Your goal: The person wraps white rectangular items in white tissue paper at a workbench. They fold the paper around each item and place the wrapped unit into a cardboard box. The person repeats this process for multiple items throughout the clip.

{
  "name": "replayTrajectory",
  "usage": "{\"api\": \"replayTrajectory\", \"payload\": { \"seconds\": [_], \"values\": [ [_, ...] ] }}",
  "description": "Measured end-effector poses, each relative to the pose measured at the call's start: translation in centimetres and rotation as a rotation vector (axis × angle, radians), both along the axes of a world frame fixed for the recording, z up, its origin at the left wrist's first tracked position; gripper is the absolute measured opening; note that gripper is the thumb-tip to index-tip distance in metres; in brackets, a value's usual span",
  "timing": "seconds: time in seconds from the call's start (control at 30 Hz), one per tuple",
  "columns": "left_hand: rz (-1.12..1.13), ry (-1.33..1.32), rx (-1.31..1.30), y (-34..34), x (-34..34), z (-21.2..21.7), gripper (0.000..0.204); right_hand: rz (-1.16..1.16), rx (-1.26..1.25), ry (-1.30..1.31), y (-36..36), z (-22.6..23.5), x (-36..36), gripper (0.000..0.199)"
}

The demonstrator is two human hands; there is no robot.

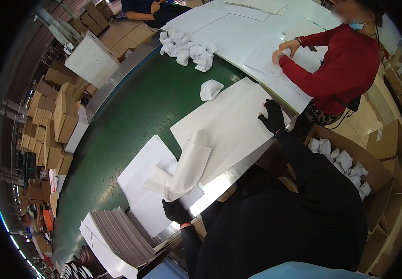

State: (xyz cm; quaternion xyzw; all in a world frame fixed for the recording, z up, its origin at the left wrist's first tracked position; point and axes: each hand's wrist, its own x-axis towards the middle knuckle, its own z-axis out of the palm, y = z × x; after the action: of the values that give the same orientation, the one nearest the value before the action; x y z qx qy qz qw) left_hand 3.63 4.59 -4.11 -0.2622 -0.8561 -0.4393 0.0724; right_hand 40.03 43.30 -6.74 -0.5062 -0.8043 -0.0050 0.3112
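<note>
L hand (175, 210), black glove: I see its fingers closed round the gathered lower end of a rolled, creased sheet of white paper (187, 169), which rises up and right from the grip. R hand (272, 116), also gloved: fingers spread flat, gripping nothing, pressing the far right corner of a large white sheet (229, 123) laid on the green tabletop (136, 107). Rolled paper lies across near edge of that sheet and over a stack of smaller white sheets (140, 186). Crumpled paper ball (210, 89) just beyond large sheet; pile of similar balls (187, 49) farther off. Grey card stack (122, 235) at near left. Co-worker in red sleeve (312, 76) handles paper opposite. Carton w/ paper balls (345, 162) at right.
</note>
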Motion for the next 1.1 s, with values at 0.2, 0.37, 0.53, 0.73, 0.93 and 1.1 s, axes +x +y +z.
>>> {"api": "replayTrajectory", "payload": {
  "seconds": [0.2, 0.37, 0.53, 0.73, 0.93, 1.1],
  "values": [
    [-0.070, -0.036, -0.018, 0.0, 0.3, 0.7, 0.026, 0.011, 0.018, 0.028, 0.0, -0.2, 0.2, 0.054],
    [-0.060, 0.013, 0.091, 0.0, 0.0, 0.0, 0.013, 0.024, 0.021, 0.036, 0.1, -0.1, 0.0, 0.055],
    [-0.019, -0.019, -0.009, -0.4, -0.4, -0.3, 0.017, 0.021, 0.031, 0.025, -0.1, 0.1, 0.0, 0.054],
    [-0.009, -0.096, -0.083, -1.2, -0.4, -0.3, 0.032, 0.032, 0.023, 0.025, -0.1, 0.0, 0.0, 0.054],
    [-0.021, -0.130, -0.056, -1.1, -0.5, -0.5, 0.035, 0.029, 0.052, -0.015, 0.0, -0.2, 0.0, 0.052],
    [-0.005, -0.146, -0.044, -1.3, -0.6, -1.2, 0.040, 0.048, 0.042, -0.009, 0.1, -0.1, -0.1, 0.052]
  ]
}}
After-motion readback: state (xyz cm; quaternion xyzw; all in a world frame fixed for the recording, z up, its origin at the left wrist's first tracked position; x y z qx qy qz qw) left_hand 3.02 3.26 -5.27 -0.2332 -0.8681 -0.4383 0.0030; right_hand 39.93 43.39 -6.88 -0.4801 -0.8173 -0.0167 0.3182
